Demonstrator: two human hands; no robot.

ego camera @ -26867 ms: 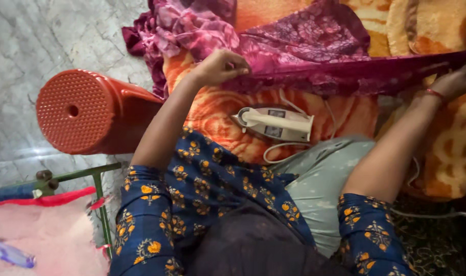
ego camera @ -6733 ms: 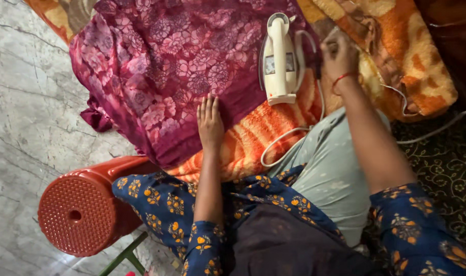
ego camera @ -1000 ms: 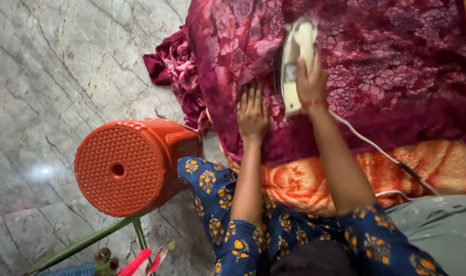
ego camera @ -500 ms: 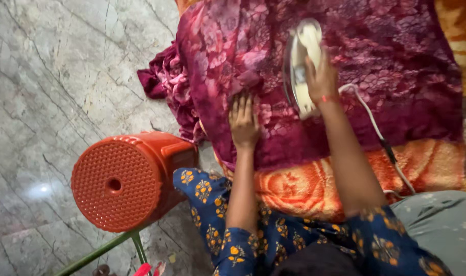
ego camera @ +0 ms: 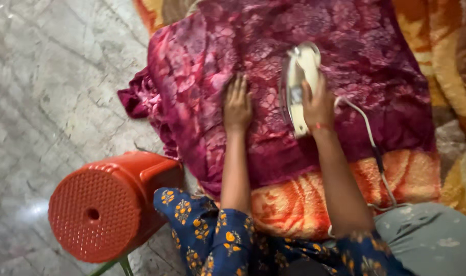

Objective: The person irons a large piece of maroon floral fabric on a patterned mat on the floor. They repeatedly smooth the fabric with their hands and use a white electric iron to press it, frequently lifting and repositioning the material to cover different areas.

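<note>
A maroon floral cloth [ego camera: 355, 56] lies spread over an orange patterned blanket [ego camera: 294, 199]. My left hand [ego camera: 237, 105] rests flat on the cloth, fingers together and pointing away from me. My right hand [ego camera: 319, 105] grips the handle of a cream-white electric iron [ego camera: 297, 76] that sits sole-down on the cloth, just right of my left hand. The iron's white cord [ego camera: 373, 148] trails from behind my right wrist down across the blanket.
An orange plastic stool [ego camera: 105, 207] lies on its side on the grey marble floor [ego camera: 54, 87] at lower left. A bunched end of the cloth [ego camera: 136, 99] hangs off the blanket's left edge. Grey-green fabric [ego camera: 429, 237] covers my knee at lower right.
Both hands and the iron have slid a little farther up the cloth, the left hand moving ahead. The view has shifted, so the stool sits lower and further left.
</note>
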